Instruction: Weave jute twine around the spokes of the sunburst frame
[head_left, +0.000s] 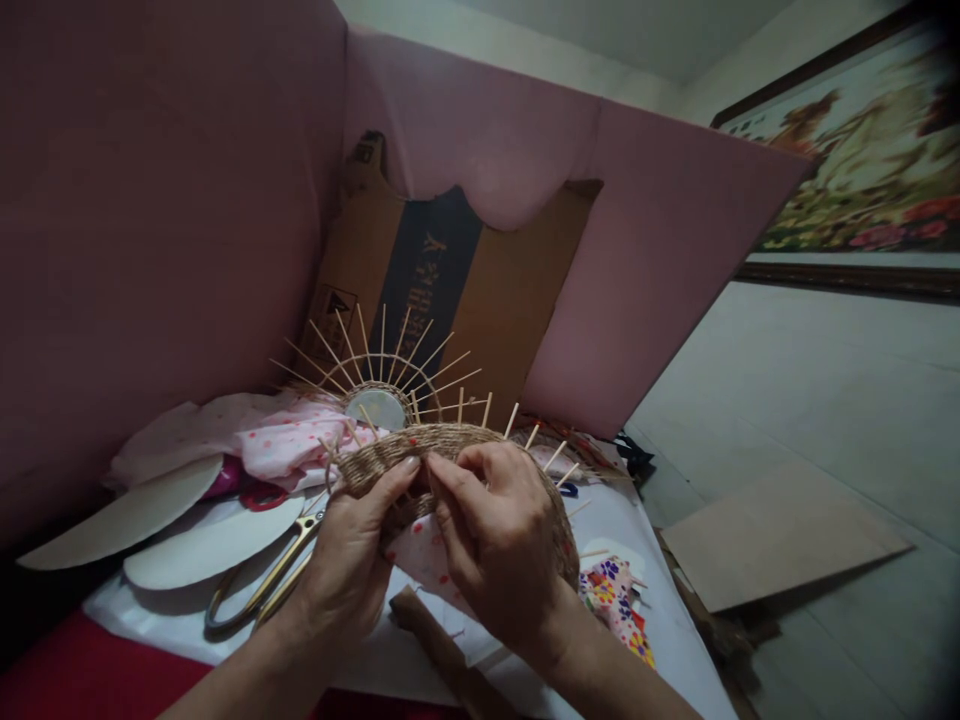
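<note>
Maybe a thin, pale wooden stick (486,410) could be snapped if the curved, brown woven straw band (465,436) is squeezed too hard. The band is held over the white-covered table (679,650). It is pinched by the left hand (356,550). The right hand (499,530) is curled beside it, finger and thumb pressed together; whether a strand is held cannot be told.

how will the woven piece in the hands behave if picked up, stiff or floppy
The woven piece is probably light, since it looks like plaited fibre. It likely holds its curve, as sticks project along its edge. Those sticks look thin, so they may snap if pushed hard.
</note>
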